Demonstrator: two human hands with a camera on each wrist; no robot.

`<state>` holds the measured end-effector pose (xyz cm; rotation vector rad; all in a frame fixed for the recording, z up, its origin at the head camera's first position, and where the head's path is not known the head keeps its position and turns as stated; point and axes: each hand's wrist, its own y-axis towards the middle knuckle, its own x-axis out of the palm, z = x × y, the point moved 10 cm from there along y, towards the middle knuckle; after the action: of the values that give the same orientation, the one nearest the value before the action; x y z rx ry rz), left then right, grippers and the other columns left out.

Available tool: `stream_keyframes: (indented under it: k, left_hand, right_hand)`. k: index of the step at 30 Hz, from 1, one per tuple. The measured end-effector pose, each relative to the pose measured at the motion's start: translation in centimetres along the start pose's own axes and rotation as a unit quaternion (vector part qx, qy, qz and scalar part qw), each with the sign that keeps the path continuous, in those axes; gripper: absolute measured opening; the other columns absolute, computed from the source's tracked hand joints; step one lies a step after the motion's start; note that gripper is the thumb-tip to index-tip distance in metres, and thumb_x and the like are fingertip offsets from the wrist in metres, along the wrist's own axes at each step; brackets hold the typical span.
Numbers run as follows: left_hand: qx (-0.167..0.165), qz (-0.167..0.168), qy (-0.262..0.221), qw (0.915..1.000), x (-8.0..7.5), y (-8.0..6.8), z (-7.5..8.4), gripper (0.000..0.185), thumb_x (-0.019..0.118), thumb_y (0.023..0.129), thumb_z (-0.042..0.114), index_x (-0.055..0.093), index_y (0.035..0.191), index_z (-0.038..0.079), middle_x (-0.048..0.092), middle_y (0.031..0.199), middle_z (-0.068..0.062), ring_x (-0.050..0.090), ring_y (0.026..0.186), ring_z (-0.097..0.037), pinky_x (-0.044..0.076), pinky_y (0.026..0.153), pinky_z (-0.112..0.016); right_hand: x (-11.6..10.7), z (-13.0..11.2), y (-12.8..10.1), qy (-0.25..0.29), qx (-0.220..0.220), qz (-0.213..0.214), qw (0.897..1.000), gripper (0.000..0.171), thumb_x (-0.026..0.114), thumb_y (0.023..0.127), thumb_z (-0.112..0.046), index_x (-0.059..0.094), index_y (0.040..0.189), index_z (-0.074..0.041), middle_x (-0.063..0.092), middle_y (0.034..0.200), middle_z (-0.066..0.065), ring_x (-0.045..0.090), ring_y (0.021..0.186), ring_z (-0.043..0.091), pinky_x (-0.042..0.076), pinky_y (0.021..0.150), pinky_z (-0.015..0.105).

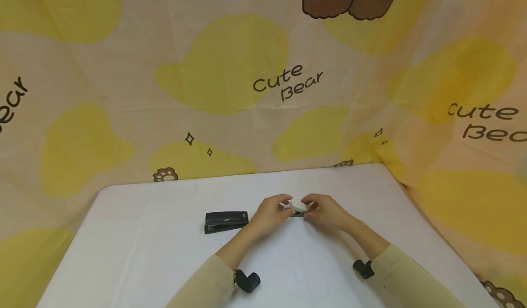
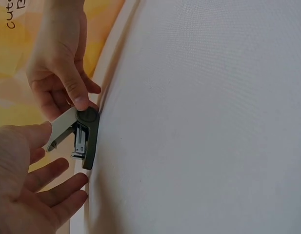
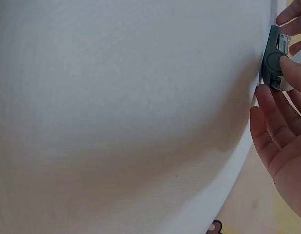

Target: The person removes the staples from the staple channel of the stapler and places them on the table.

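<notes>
head view, both hands (image 1: 269, 214) (image 1: 327, 212) holding small stapler (image 1: 297, 206)

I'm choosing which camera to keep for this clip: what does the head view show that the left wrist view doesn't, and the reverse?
Only the head view shows the black stapler lying apart on the white table, and both sleeves. Only the left wrist view shows the small stapler hinged open, its white top lifted off the dark base, with the metal staple channel exposed. Both show the left hand and right hand holding that small stapler on the table.
</notes>
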<state>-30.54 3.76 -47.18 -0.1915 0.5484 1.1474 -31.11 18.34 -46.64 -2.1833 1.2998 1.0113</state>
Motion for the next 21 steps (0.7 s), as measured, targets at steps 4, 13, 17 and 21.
stream_keyframes:
  k: [4,13,17,21]
  left_hand:
    - [-0.001,0.009,-0.008,0.9999,0.12,0.19,0.03,0.035,0.072,0.099,0.016,0.069,0.130,0.001,0.074,0.116,-0.013,0.074,0.097,-0.022,0.058,0.083,-0.037]
    - [-0.002,0.018,-0.005,0.9998,0.00,0.66,0.29,0.026,0.073,0.099,0.014,0.073,0.121,0.001,0.076,0.107,-0.009,0.074,0.096,-0.023,0.058,0.084,-0.038]
    - [-0.002,0.016,0.002,0.9999,-0.05,0.65,0.24,0.026,0.074,0.098,0.014,0.074,0.120,0.000,0.077,0.107,-0.010,0.074,0.099,-0.025,0.058,0.088,-0.043]
    - [-0.004,0.011,0.000,0.9999,-0.08,0.46,0.07,0.027,0.074,0.098,0.015,0.073,0.120,-0.001,0.078,0.106,-0.010,0.074,0.101,-0.026,0.057,0.090,-0.045]
  right_hand:
    - [0.01,0.05,0.11,0.005,0.000,0.002,1.000,0.028,0.078,0.091,-0.001,0.069,0.117,0.001,0.072,0.108,0.008,0.069,0.093,0.018,0.056,0.081,0.031]
    - [0.01,0.37,0.05,0.033,0.012,0.004,0.999,0.026,0.078,0.091,-0.001,0.070,0.115,0.001,0.070,0.104,0.006,0.068,0.095,0.019,0.057,0.083,0.033]
    - [-0.09,0.63,0.01,0.037,0.014,0.003,0.999,0.025,0.079,0.090,-0.001,0.070,0.114,0.000,0.070,0.103,0.006,0.067,0.095,0.019,0.057,0.084,0.033]
    - [0.11,0.77,0.04,0.047,0.016,-0.004,0.999,0.025,0.080,0.090,-0.001,0.070,0.113,0.001,0.071,0.102,0.005,0.067,0.094,0.018,0.057,0.084,0.033]
